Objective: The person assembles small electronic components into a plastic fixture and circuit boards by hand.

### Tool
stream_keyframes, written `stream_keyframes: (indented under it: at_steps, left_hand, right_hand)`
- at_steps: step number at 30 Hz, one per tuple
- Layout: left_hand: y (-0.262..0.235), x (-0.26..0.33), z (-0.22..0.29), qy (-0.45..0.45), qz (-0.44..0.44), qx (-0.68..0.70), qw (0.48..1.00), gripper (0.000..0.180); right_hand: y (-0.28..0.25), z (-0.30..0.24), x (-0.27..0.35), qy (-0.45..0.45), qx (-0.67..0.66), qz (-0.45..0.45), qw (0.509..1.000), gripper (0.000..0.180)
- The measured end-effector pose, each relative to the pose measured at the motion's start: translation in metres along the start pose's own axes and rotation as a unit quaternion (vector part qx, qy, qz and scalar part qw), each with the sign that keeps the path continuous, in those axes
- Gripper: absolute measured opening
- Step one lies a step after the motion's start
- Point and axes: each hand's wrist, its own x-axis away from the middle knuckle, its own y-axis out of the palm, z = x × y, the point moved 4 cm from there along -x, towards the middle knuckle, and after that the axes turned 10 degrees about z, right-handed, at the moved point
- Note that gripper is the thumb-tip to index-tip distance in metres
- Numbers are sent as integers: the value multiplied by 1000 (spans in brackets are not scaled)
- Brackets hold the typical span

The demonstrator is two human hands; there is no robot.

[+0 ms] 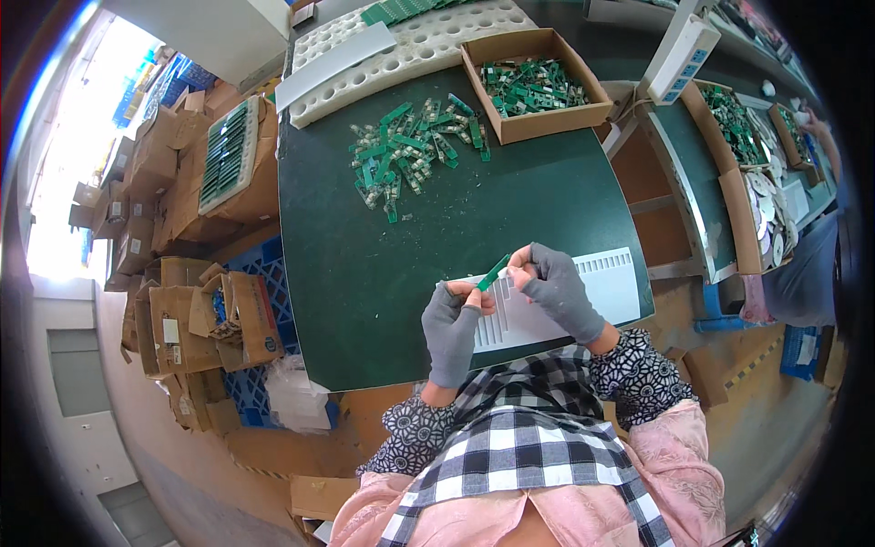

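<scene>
Both my hands wear grey fingerless gloves and pinch one small green circuit-board strip [493,272] between them. My left hand [452,330] grips its lower end, my right hand [554,288] its upper end. They hover over a white slotted tray [616,284] lying at the near edge of the dark green table [383,273]. A loose pile of similar green strips [410,150] lies farther back on the table.
A cardboard box of green boards [533,87] and a white foam rack with round holes [428,46] sit at the far edge. Stacked cardboard boxes [196,310] and blue crates stand to the left. Another workstation with boxes [747,155] lies to the right.
</scene>
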Motion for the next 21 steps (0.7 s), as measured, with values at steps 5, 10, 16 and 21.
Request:
stream_keyframes:
  at_steps: [5, 10, 16, 21]
  left_hand:
    - [1, 0, -1, 3, -2, -9, 1000, 9]
    - [1, -1, 0, 7, -3, -22, 1000, 9]
    - [0, 1, -3, 8, -6, -14, 1000, 9]
    - [0, 0, -2, 9, -8, -13, 1000, 9]
  right_hand:
    - [6, -3, 0, -50, 87, 28, 995, 17]
    - [8, -3, 0, -65, 112, 33, 991, 15]
    - [8, -5, 2, -60, 112, 27, 992, 14]
    - [9, -3, 1, -56, 114, 28, 992, 14]
